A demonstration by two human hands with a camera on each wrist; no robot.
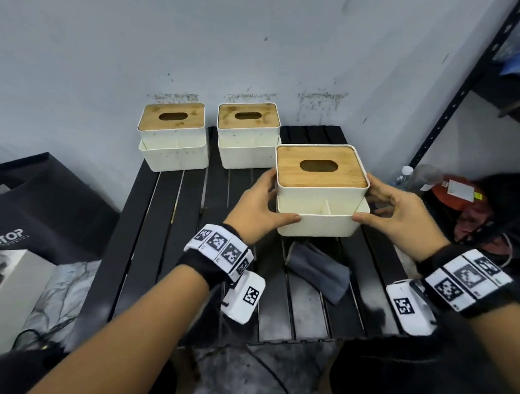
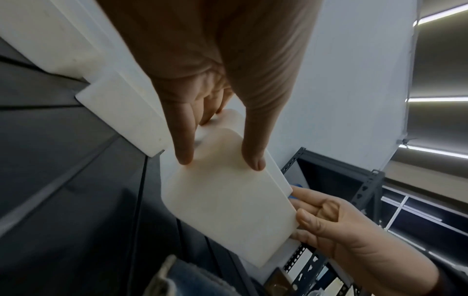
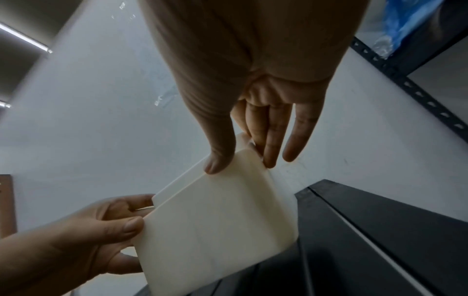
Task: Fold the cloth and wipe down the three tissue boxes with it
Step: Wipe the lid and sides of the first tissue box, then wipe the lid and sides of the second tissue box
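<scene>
The left hand [image 1: 254, 210] and right hand [image 1: 399, 213] clasp the nearest tissue box [image 1: 320, 199] by its opposite sides, thumbs on the front wall, fingers curled behind. It is white with a wooden slotted lid. The grey cloth [image 1: 318, 271] lies crumpled on the black table [image 1: 151, 222] below it.

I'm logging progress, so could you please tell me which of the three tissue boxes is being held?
The right-hand tissue box, nearest the person, gripped between left hand and right hand; the other two boxes stand untouched by the wall.
</scene>
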